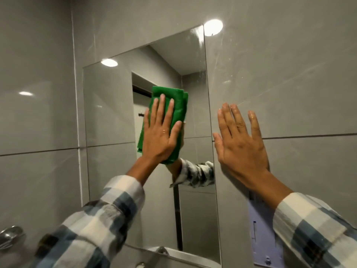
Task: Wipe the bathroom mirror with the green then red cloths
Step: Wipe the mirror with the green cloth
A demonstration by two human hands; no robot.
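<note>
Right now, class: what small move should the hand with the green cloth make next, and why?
Probably slide the green cloth up and right: the left hand presses it flat mid-mirror, while streaks show near the mirror top-right corner. The right hand braces on the wall tile.

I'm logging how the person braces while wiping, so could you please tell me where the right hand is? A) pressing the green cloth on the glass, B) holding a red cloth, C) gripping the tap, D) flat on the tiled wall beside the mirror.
D: the right hand lies open and flat on the tiled wall just right of the mirror, while the left hand presses the green cloth.
</note>
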